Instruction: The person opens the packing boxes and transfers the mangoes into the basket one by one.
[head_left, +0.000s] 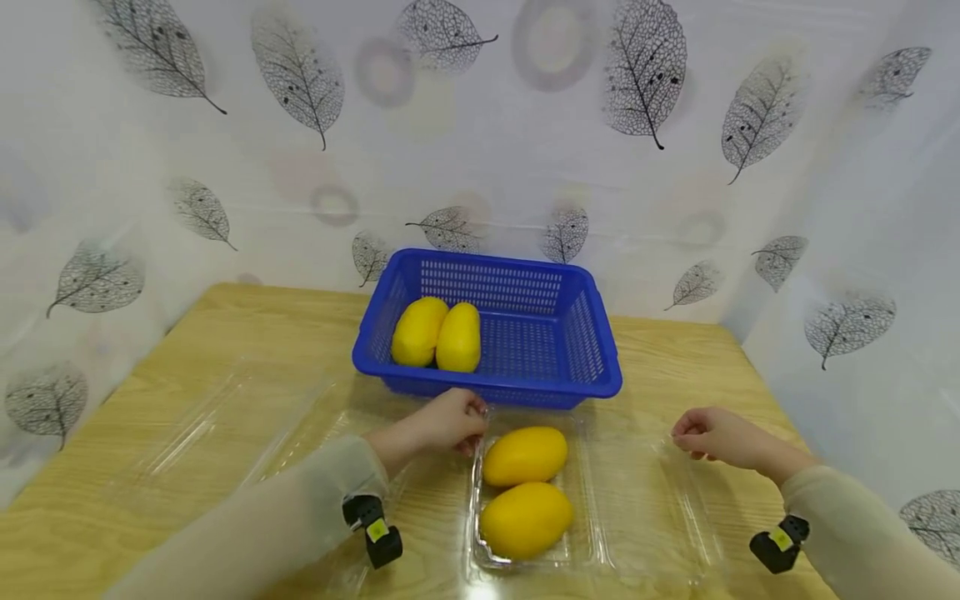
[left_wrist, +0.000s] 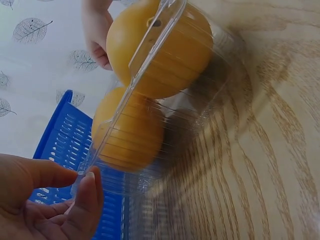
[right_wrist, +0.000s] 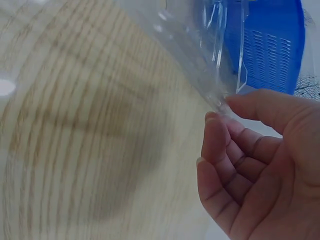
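Observation:
Two yellow mango-like fruits (head_left: 525, 457) lie one behind the other in the base of a clear plastic clamshell box (head_left: 477, 533). At the base's far left corner, my left hand (head_left: 450, 421) pinches the rim between thumb and forefinger, as the left wrist view shows. The box's clear lid (head_left: 701, 517) is folded out to the right. My right hand (head_left: 720, 437) pinches the lid's far right corner between thumb and fingertips; in the right wrist view the lid's edge (right_wrist: 200, 85) slants up from the tabletop.
Behind the box stands a blue plastic basket (head_left: 487, 385) with two more yellow fruits (head_left: 459, 337) in its left side. Other clear plastic packaging (head_left: 217, 425) lies on the left of the wooden table (head_left: 675, 358). A leaf-patterned curtain (head_left: 480, 142) surrounds the table's back and sides.

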